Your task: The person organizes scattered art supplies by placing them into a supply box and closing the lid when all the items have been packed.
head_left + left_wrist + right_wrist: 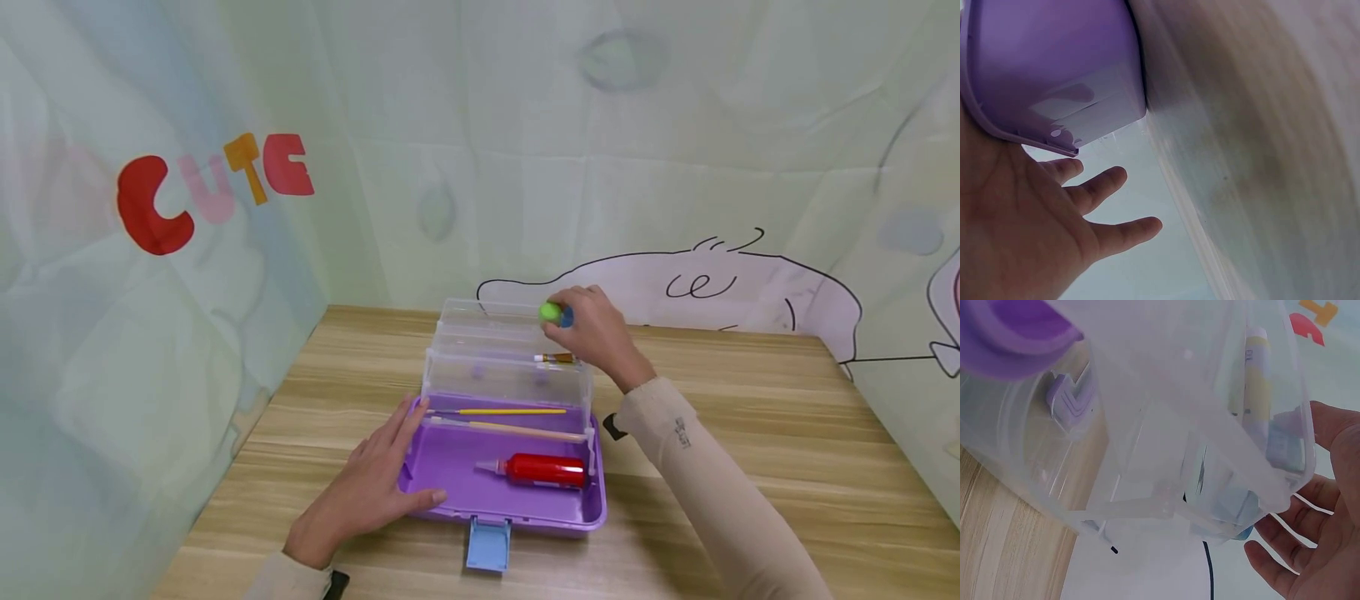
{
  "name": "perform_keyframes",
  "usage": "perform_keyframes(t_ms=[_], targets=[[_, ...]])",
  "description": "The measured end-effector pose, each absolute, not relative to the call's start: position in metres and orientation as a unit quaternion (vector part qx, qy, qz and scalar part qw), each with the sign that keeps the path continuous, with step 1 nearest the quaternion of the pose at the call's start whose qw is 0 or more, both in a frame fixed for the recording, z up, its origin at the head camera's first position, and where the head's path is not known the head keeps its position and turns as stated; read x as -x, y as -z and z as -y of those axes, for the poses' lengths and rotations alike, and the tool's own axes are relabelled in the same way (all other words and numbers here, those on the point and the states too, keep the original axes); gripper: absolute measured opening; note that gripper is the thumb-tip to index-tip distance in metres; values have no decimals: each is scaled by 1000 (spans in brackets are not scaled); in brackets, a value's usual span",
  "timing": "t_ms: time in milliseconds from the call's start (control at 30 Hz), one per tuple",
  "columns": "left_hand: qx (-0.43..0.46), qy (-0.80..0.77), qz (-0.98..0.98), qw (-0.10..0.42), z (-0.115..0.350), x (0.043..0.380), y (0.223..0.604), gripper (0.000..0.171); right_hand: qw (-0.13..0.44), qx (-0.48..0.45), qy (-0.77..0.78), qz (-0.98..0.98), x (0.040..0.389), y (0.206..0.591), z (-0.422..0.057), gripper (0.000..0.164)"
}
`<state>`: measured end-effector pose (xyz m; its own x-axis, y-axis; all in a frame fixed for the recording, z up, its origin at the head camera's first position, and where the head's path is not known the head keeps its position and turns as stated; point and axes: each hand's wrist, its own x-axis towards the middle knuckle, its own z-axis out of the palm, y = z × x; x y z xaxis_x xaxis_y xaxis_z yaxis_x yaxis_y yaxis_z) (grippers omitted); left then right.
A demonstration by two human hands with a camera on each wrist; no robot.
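Note:
A purple box (pixel 457 492) stands open on the table, with clear tiered trays (pixel 506 379) raised at its back. My left hand (pixel 375 479) rests on the box's left rim, thumb over the front edge; in the left wrist view its fingers stretch past the purple wall (pixel 1054 69). My right hand (pixel 600 329) pinches a small green and blue thing (pixel 550 312) at the top tray's right end; its exact kind I cannot tell. In the right wrist view, the right fingers (pixel 1297 531) are around the tray's end, near a yellow and white tube (pixel 1257 387).
A red bottle (pixel 546 471) with a pointed nozzle lies in the box. A yellow paintbrush (pixel 513 411) and a pale-handled paintbrush (pixel 525 430) lie across behind it. A small brown-and-white item (pixel 557 358) is in a tray. The blue latch (pixel 489 546) hangs in front. A printed cloth (pixel 420 167) stands behind.

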<state>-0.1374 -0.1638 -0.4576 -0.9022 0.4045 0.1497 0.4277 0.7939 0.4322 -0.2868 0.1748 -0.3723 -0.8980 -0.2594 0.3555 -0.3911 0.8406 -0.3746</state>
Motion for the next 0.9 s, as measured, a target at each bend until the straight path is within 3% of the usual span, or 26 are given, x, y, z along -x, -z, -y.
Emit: perform_keyframes(t_ms=[900], targets=[[215,227,949,28,164,138,459,110,111,-158,-212,958,305,372,-176,39]])
